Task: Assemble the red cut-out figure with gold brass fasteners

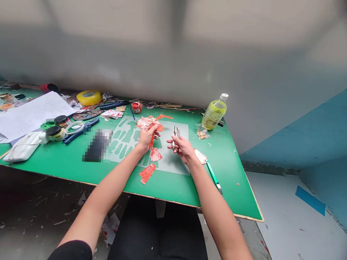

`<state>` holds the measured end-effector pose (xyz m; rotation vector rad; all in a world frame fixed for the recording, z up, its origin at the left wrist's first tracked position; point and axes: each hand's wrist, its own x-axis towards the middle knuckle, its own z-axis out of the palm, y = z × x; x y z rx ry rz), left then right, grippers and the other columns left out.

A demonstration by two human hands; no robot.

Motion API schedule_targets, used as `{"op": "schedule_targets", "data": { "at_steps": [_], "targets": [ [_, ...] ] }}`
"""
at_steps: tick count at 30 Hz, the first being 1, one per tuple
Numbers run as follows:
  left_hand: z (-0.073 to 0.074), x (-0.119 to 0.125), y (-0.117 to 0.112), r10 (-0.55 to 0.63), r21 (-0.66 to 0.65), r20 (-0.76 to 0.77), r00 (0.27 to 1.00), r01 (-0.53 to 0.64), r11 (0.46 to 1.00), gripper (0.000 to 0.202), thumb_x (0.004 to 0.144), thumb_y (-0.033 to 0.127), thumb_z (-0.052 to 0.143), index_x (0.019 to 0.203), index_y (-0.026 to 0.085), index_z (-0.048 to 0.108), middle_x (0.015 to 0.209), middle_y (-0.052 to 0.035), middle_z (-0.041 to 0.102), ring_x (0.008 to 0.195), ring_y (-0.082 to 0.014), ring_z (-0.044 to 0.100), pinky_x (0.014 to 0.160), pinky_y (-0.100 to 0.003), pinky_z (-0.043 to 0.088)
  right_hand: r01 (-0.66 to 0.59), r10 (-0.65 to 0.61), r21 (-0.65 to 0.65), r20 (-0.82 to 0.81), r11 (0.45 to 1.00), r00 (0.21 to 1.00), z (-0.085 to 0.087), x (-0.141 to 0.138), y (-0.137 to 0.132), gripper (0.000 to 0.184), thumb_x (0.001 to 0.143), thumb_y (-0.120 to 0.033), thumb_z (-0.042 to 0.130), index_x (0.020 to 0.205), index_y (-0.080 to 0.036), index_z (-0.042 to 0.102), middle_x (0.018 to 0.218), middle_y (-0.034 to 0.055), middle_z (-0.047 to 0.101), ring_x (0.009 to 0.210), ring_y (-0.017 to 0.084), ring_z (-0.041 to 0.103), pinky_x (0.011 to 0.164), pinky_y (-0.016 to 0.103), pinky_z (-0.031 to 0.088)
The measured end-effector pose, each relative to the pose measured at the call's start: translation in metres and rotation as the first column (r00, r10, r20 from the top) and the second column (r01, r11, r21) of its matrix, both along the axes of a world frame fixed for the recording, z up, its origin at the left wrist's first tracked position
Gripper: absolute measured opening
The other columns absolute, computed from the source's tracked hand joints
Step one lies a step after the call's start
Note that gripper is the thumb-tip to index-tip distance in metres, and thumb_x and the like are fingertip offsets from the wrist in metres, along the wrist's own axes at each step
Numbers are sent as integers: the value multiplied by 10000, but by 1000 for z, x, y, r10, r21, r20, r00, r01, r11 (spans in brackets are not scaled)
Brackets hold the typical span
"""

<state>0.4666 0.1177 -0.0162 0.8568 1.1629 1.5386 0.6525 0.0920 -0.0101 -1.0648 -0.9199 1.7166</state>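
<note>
My left hand is closed on a red-painted paper piece that it holds just above a pale stencil sheet on the green table. My right hand grips a small metal plier-like tool, its jaws pointing up, a short way right of the paper. More red-painted scraps lie on the sheet below my hands. A green-handled knife lies beside my right wrist.
A yellow-green drink bottle stands at the back right, with a small bag of gold bits next to it. Paint jars, tape rolls, blue scissors, white paper and a red paint pot crowd the left and back.
</note>
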Motion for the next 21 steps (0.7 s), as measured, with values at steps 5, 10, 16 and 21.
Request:
{"op": "schedule_targets", "data": {
  "at_steps": [5, 10, 16, 21],
  "targets": [
    [-1, 0, 0, -1, 34, 3, 1000, 1, 999, 344, 742, 436, 850, 856, 146, 703, 789, -51, 720, 605, -150, 676, 494, -248, 473, 160, -176, 179, 73, 971, 982, -5, -2, 0, 496, 696, -564, 915, 911, -205, 648, 659, -42, 626, 552, 97, 571, 521, 229, 450],
    [-6, -1, 2, 18, 97, -73, 997, -10, 995, 361, 793, 480, 842, 757, 163, 673, 653, -37, 679, 565, -144, 635, 501, -247, 470, 82, -111, 228, 119, 970, 987, -9, -9, -2, 612, 675, -693, 870, 977, -232, 603, 745, -6, 699, 628, 147, 648, 556, 256, 511],
    [-2, 2, -2, 6, 162, -102, 995, 11, 987, 363, 813, 484, 842, 720, 167, 693, 623, -41, 674, 530, -136, 595, 499, -262, 467, -104, 32, 176, 367, 979, 930, -10, -9, -3, 682, 863, -872, 534, 838, -199, 648, 522, -24, 550, 397, 107, 419, 393, 256, 305],
    [3, 4, -7, 2, 185, -136, 991, 23, 983, 372, 810, 448, 845, 632, 177, 663, 602, -39, 661, 522, -133, 571, 526, -276, 486, -132, 6, 190, 547, 973, 837, -13, -9, -5, 804, 963, -857, 281, 726, -195, 673, 550, 23, 577, 458, 133, 486, 485, 278, 378]
  ]
}}
